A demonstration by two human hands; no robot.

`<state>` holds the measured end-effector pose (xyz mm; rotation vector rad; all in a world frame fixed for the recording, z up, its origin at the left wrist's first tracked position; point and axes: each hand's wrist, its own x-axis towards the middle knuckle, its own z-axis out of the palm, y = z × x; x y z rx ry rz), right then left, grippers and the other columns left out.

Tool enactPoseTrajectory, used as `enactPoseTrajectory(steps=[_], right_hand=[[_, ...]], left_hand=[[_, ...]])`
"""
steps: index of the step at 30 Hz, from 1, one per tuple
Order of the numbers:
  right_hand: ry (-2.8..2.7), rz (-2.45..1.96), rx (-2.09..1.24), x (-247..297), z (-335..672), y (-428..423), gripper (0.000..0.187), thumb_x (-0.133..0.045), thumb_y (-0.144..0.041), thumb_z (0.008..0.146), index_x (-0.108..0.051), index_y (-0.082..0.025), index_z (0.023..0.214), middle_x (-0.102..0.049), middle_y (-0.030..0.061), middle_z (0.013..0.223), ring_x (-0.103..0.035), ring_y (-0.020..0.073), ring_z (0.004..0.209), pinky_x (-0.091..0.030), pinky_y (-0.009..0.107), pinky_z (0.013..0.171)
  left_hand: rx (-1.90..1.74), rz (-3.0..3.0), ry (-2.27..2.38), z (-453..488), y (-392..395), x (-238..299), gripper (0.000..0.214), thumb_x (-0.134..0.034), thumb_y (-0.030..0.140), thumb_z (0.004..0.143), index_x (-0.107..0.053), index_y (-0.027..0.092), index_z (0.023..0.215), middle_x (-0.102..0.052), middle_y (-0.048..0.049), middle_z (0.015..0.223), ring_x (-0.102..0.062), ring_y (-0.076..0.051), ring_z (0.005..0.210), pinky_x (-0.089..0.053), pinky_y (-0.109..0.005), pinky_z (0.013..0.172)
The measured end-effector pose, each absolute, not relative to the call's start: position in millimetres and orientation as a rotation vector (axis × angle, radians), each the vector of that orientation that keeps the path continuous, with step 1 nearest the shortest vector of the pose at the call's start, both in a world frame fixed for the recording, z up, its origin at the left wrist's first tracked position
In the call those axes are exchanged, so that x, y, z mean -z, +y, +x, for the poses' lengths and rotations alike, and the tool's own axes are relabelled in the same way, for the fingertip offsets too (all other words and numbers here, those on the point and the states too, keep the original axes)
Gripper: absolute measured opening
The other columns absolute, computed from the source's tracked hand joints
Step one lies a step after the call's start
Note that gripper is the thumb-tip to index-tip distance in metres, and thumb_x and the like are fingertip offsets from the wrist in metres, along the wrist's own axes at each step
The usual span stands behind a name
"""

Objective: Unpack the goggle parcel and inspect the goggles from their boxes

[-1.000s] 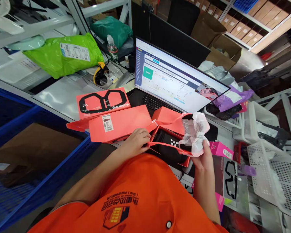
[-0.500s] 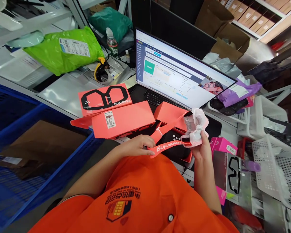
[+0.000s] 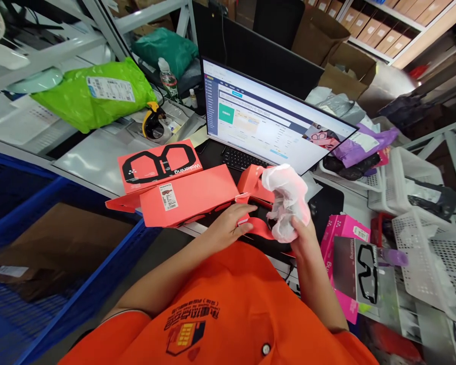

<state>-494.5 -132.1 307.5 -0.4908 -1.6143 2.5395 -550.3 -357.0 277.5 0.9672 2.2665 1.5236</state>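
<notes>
My right hand grips a goggle-like item wrapped in crinkled white film, held up in front of the monitor. From it a coral strap runs to my left hand, whose fingers are closed on it. Just beyond my left fingertips lies a coral carton with a white label, on its side and partly under a sleeve printed with a black goggle outline. Another coral box is behind the wrapped item, partly hidden by it.
A monitor and keyboard stand behind the boxes. At left are a green parcel, a tape dispenser and a blue crate. On the right are pink boxes and white baskets.
The wrapped item has turned, its film now facing me more, and moved slightly left. The strap, stretched with its lettering visible before, is now slack and folded. My left hand has risen slightly towards the carton.
</notes>
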Motion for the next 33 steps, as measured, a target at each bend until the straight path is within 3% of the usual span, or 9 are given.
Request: enactPoseTrajectory(steps=[4,7,10,14,18,24,28,31,33], right_hand=[[-1.528,-0.562,-2.713,-308.3,-491.3,-147.3,0.058,-0.082,-0.055,0.066,-0.070,-0.023,0.113,-0.077,0.0080,0.106,-0.074,0.0310,0.090,-0.062,0.049,0.086],[-1.375,-0.764,-2.791,-304.6,-489.7,-151.5,0.048,-0.072,-0.059,0.072,-0.072,-0.026,0.106,-0.078,0.0051,0.103,-0.074,0.0318,0.094,-0.059,0.054,0.092],[-1.387,-0.819,-2.849,-303.7,-489.0,-150.7,0.049,-0.065,-0.065,0.075,-0.072,-0.027,0.105,-0.078,0.0050,0.102,-0.073,0.0339,0.099,-0.057,0.057,0.095],[-1.454,-0.794,-2.860,-304.3,-489.5,-147.2,0.053,-0.073,-0.067,0.066,-0.072,-0.026,0.100,-0.079,0.0051,0.096,-0.074,0.0339,0.093,-0.060,0.054,0.089],[-1.578,-0.730,-2.860,-300.4,-488.0,-147.3,0.063,-0.077,-0.068,0.059,-0.071,-0.024,0.104,-0.079,0.0073,0.095,-0.075,0.0340,0.091,-0.062,0.051,0.082],[-1.853,-0.606,-2.796,-278.8,-477.6,-138.4,0.067,-0.075,-0.068,0.069,-0.068,-0.024,0.119,-0.076,0.0104,0.109,-0.070,0.0342,0.110,-0.058,0.048,0.094],[-2.229,-0.436,-2.294,-280.9,-473.0,-131.0,0.068,-0.065,-0.065,0.084,-0.056,-0.026,0.139,-0.061,0.0111,0.139,-0.057,0.0312,0.130,-0.049,0.049,0.107],[-2.412,-0.210,-1.649,-302.7,-469.1,-138.1,0.077,-0.071,-0.048,0.087,-0.038,-0.029,0.153,-0.047,0.0130,0.151,-0.053,0.0314,0.133,-0.045,0.052,0.109],[-2.511,-0.050,-1.234,-318.4,-466.6,-148.8,0.074,-0.077,-0.040,0.083,-0.046,-0.029,0.149,-0.048,0.0137,0.149,-0.053,0.0338,0.131,-0.045,0.054,0.108]], left_hand=[[-1.768,0.836,2.010,-548.4,-341.2,-279.3,0.068,-0.038,0.062,0.100,-0.044,0.016,0.149,-0.054,-0.0189,0.148,-0.053,-0.031,0.136,-0.043,-0.047,0.113],[-1.818,0.703,1.932,-546.9,-331.8,-281.8,0.065,-0.042,0.061,0.099,-0.047,0.016,0.146,-0.057,-0.0163,0.144,-0.055,-0.031,0.132,-0.043,-0.046,0.112],[-1.943,0.508,1.773,-546.2,-324.0,-286.4,0.059,-0.059,0.055,0.093,-0.054,0.015,0.136,-0.064,-0.0153,0.135,-0.062,-0.031,0.123,-0.049,-0.045,0.105],[-2.057,0.361,1.599,-548.8,-315.9,-291.0,0.059,-0.074,0.052,0.082,-0.060,0.014,0.125,-0.067,-0.0159,0.129,-0.066,-0.032,0.116,-0.053,-0.044,0.097],[-2.083,0.217,1.581,-552.1,-310.0,-283.3,0.059,-0.072,0.061,0.081,-0.066,0.013,0.115,-0.072,-0.0140,0.117,-0.068,-0.030,0.106,-0.054,-0.039,0.089],[-2.005,0.148,1.703,-542.1,-299.6,-259.1,0.062,-0.059,0.073,0.083,-0.068,0.013,0.100,-0.072,-0.0070,0.091,-0.067,-0.023,0.086,-0.053,-0.033,0.078],[-2.013,-0.002,1.872,-539.1,-297.6,-255.4,0.055,-0.046,0.068,0.092,-0.065,0.016,0.096,-0.071,-0.0066,0.086,-0.067,-0.024,0.088,-0.054,-0.037,0.083],[-2.093,-0.033,2.038,-542.9,-300.2,-259.3,0.044,-0.046,0.057,0.096,-0.064,0.019,0.110,-0.072,-0.0096,0.106,-0.064,-0.028,0.111,-0.048,-0.042,0.102],[-2.134,-0.018,2.109,-545.5,-301.8,-260.9,0.039,-0.046,0.051,0.097,-0.062,0.021,0.116,-0.070,-0.0103,0.118,-0.060,-0.028,0.122,-0.042,-0.045,0.112]])
